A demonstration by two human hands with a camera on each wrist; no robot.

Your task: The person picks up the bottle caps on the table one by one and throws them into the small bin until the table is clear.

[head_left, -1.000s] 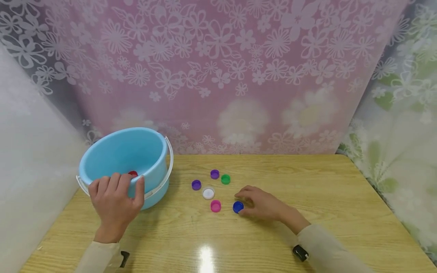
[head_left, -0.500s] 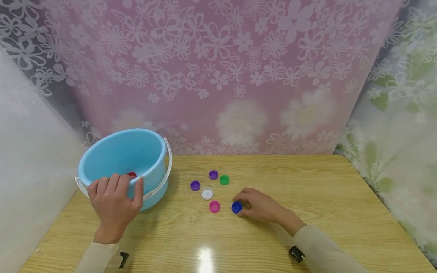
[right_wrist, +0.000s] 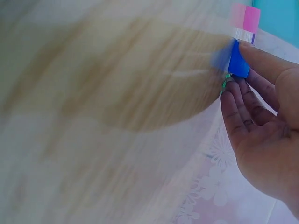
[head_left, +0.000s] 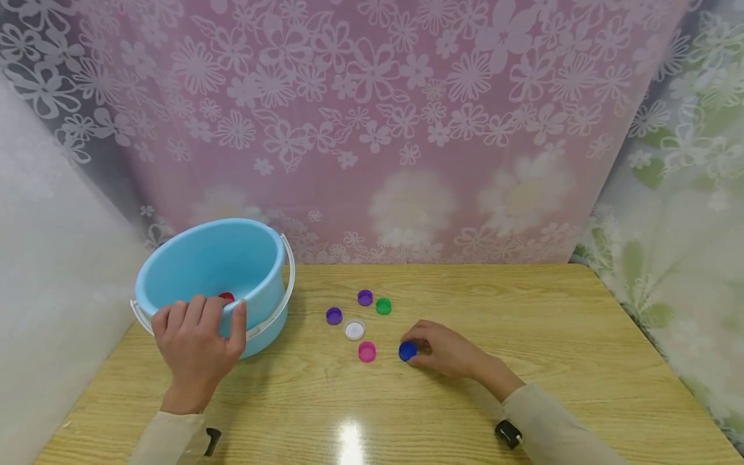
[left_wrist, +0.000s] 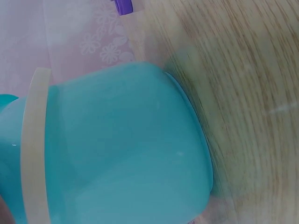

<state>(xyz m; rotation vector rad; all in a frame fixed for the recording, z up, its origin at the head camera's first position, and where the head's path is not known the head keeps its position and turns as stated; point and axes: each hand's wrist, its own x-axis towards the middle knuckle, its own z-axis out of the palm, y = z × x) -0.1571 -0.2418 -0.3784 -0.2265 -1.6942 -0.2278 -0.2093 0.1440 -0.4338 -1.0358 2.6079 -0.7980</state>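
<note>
At the left of the head view my left hand (head_left: 197, 342) grips the near rim of a light blue bucket (head_left: 264, 303), fingers over the edge and thumb along it. A red cap (head_left: 227, 297) shows inside the bucket, partly covered by the rim. My right hand (head_left: 450, 351) pinches a blue bottle cap (head_left: 407, 351) between thumb and fingers at the tabletop. In the right wrist view the thumb lies on one side of this blue cap (right_wrist: 239, 60) and a finger on the other. The left wrist view is filled mostly by the bucket's outer wall (left_wrist: 126, 144).
Left of the right hand lie a pink cap (head_left: 367, 352), a clear cap with a white middle (head_left: 354, 330), a green cap (head_left: 383, 306) and two purple caps (head_left: 365, 298). The bucket's white handle (head_left: 290, 271) hangs down outside. A flowered pink curtain (head_left: 360, 129) borders the wooden table (head_left: 494, 290) behind.
The right hand's fingers have closed in around the blue cap, which has shifted only slightly. The left hand stays on the bucket rim.
</note>
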